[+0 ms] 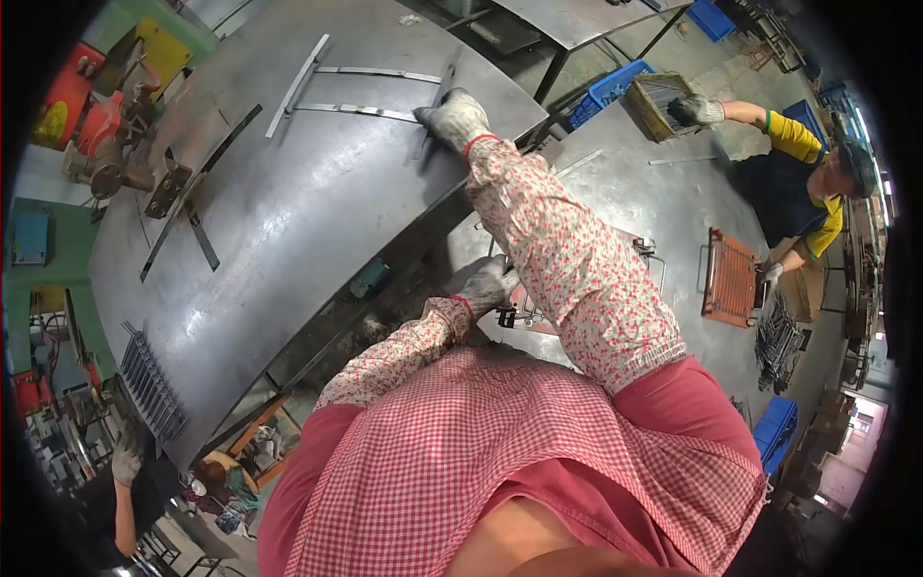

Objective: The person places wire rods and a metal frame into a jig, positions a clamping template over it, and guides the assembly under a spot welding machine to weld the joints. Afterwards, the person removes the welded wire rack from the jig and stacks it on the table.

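Note:
My right hand (458,119), in a pale work glove with dark fingertips, reaches onto the big metal table (260,221). Its fingers are closed on the near end of a frame of thin flat metal bars (365,111), which lies flat. My left hand (487,286), also gloved, is lower down, between that table and the worktop on the right. Its fingers look curled, and what they hold is hidden. Beside it is a small black toggle clamp (507,315), fixed on a jig partly covered by my right sleeve.
Dark flat bars (197,192) and a stack of metal racks (152,385) lie on the table. A machine (115,173) stands at the left. At right, a co-worker (793,183) handles a tray (659,104) and an orange-brown rack (733,279). Another person's gloved hand (127,460) appears lower left.

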